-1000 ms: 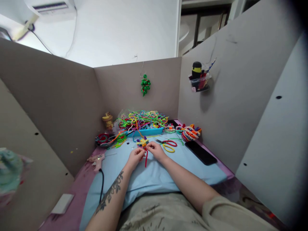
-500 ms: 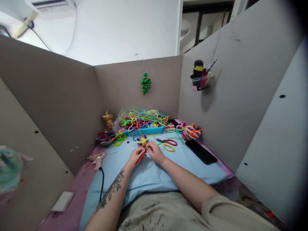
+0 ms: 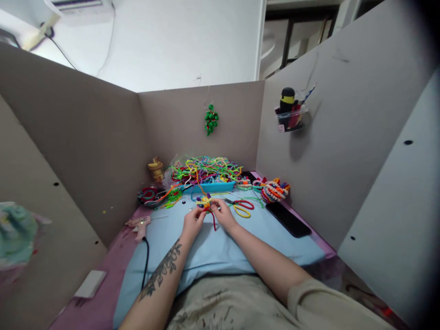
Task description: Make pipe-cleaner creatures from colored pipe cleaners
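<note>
Both hands are bunched up close together over the blue mat (image 3: 220, 247) on the worktop. The left hand (image 3: 193, 223) and right hand (image 3: 223, 214) each have their fingers pinched narrow on a little pipe-cleaner figure (image 3: 204, 202), held right between the fingertips. A red pipe cleaner (image 3: 213, 220) dangles from it just below the fingers. It's too small to tell which fingers grip the red bit.

What I'd worry about: the figure is tiny and fuzzy, so a loose pinch could let it twist or pop out. The cut wire end could also jab a fingertip. The scissors (image 3: 240, 207) lie just right of the right fingers, easy to bump. The glue gun (image 3: 138, 224) sits well off to the left of the left fingers, and its cord (image 3: 146, 261) runs beside that forearm, so an elbow could snag it.
</note>
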Tool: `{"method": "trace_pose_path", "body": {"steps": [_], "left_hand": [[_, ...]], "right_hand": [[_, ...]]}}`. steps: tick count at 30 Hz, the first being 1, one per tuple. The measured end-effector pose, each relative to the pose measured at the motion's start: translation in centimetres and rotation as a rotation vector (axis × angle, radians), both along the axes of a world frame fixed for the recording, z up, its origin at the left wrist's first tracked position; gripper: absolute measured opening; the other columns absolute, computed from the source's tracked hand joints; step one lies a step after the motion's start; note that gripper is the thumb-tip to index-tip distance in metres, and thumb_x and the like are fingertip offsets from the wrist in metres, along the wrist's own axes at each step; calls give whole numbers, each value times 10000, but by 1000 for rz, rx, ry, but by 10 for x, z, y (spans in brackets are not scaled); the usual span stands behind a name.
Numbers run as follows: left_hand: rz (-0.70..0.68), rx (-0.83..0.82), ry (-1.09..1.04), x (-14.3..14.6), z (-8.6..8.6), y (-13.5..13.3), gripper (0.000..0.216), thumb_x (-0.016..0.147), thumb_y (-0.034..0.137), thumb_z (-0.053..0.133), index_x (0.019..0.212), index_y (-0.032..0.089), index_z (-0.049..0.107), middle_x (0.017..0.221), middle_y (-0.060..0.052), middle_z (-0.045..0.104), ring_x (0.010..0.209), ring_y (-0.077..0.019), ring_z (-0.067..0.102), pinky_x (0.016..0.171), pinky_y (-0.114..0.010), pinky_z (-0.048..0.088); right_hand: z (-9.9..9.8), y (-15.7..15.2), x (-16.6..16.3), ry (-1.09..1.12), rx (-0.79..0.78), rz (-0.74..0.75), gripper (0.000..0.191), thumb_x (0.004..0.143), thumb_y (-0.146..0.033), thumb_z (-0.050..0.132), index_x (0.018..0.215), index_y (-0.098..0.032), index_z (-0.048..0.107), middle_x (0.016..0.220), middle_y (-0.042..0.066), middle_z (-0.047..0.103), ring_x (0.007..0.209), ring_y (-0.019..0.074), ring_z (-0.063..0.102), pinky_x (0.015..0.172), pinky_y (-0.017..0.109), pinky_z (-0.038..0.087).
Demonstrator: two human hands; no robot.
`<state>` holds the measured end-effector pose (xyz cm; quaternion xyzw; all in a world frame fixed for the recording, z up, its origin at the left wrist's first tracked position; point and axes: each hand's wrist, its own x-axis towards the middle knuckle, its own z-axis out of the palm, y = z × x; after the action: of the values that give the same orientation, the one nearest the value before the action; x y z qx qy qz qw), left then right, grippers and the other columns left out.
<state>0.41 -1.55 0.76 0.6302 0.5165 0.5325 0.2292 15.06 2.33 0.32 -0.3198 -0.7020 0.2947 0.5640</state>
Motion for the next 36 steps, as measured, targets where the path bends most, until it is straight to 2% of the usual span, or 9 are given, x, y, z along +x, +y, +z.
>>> {"method": "trace_pose_path", "body": {"steps": [3, 8, 16, 23, 25, 27, 31, 33, 36], "left_hand": [[51, 27, 31, 0, 2, -3, 175, 733, 358, 571, 674, 198, 606, 607, 1, 564, 584, -139, 467, 596, -230, 349], [11, -19, -26, -1, 2, -1, 228, 760, 384, 535, 664, 185, 591, 553, 10, 539, 526, -123, 470, 547, -224, 342], [-299, -322, -418, 2, -2, 5, 353, 753, 505, 512, 655, 169, 465, 490, 60, 409, 363, -45, 280, 373, -193, 180], [-548, -539, -575, -4, 5, -2, 266, 726, 400, 575, 699, 159, 466, 467, 76, 379, 336, -17, 238, 352, -170, 146], [-535, -552, -560, -4, 4, -1, 278, 738, 420, 565, 722, 157, 478, 476, 76, 378, 337, -18, 238, 345, -167, 141], [-444, -508, -516, -3, 2, 2, 315, 743, 460, 554, 729, 154, 485, 497, 69, 392, 346, -21, 262, 339, -164, 154], [-203, -286, -375, 0, -2, 6, 333, 668, 422, 657, 811, 152, 526, 641, 27, 507, 464, -51, 430, 397, -162, 314], [-165, -226, -310, 0, -3, 6, 335, 628, 374, 698, 824, 151, 543, 677, 15, 533, 516, -71, 470, 440, -177, 366], [-154, -201, -246, -1, -3, 6, 270, 640, 366, 683, 722, 144, 552, 596, 23, 509, 485, -73, 443, 442, -188, 352]], "right_hand": [[-4, 3, -2, 41, -162, 106, 182, 767, -350, 559, 838, -184, 578, 805, 35, 604, 765, 161, 557, 711, 291, 440], [-11, 5, -7, 94, -264, 167, 177, 742, -342, 575, 704, -170, 581, 643, 4, 592, 621, 134, 551, 622, 262, 426], [-8, 2, -12, 251, -407, 343, 234, 655, -376, 664, 718, -175, 563, 687, 9, 631, 653, 141, 579, 666, 278, 451], [-1, -3, -10, 260, -385, 421, 193, 699, -347, 638, 767, -179, 572, 665, -7, 612, 642, 131, 571, 638, 262, 443], [-1, -3, -8, 215, -349, 416, 160, 722, -321, 602, 778, -171, 594, 671, -5, 610, 654, 129, 563, 655, 262, 439], [-2, -1, -7, 162, -311, 362, 149, 728, -299, 574, 772, -162, 611, 677, -2, 609, 646, 123, 547, 648, 256, 431], [-3, 0, -6, 90, -263, 178, 141, 722, -267, 547, 754, -154, 624, 630, -10, 574, 572, 111, 492, 569, 237, 387], [-3, 0, -6, 77, -247, 138, 135, 718, -256, 541, 745, -154, 625, 630, -8, 568, 574, 114, 487, 570, 240, 380], [-2, -1, -7, 84, -248, 127, 126, 712, -263, 545, 722, -158, 613, 628, -9, 563, 578, 118, 487, 578, 243, 382]]}}
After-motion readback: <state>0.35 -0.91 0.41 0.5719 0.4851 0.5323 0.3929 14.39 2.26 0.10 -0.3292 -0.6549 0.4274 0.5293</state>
